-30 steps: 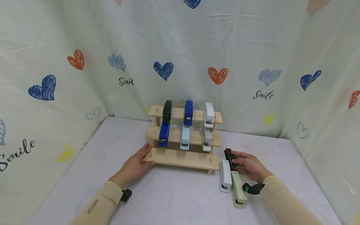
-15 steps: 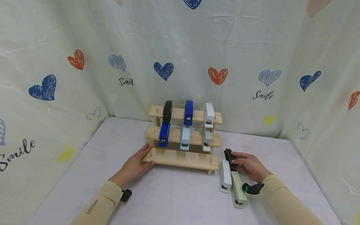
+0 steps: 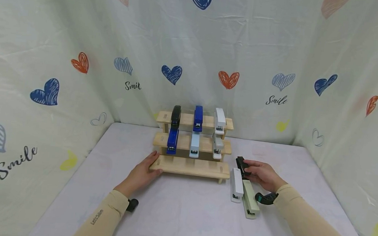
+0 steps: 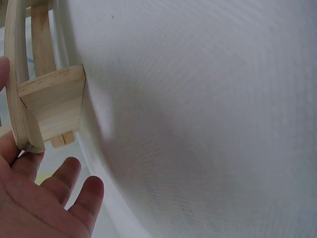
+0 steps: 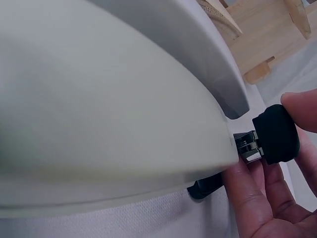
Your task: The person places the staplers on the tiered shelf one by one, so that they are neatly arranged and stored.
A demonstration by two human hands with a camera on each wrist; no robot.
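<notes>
A three-tier wooden rack [image 3: 190, 166] stands at the middle of the table. My left hand [image 3: 144, 172] holds the left end of its lowest shelf, with the thumb at the front edge and the fingers at the side. In the left wrist view, two fingertips [image 4: 93, 188] stick out past the shelf's corner. To the right of the rack, my right hand [image 3: 264, 175] pinches a black stapler [image 3: 240, 162] between thumb and fingers. Directly in front of it lies a pale green stapler [image 3: 250, 199], which fills much of the right wrist view. Beside that lies a white stapler [image 3: 236, 183].
The top shelf carries a black stapler [image 3: 175, 117], a blue stapler [image 3: 198, 118] and a white stapler [image 3: 220, 119]. On the middle shelf are a blue stapler [image 3: 172, 140], a light blue stapler [image 3: 195, 144] and a grey-white stapler [image 3: 217, 145]. A printed curtain [image 3: 201, 42] encloses the table.
</notes>
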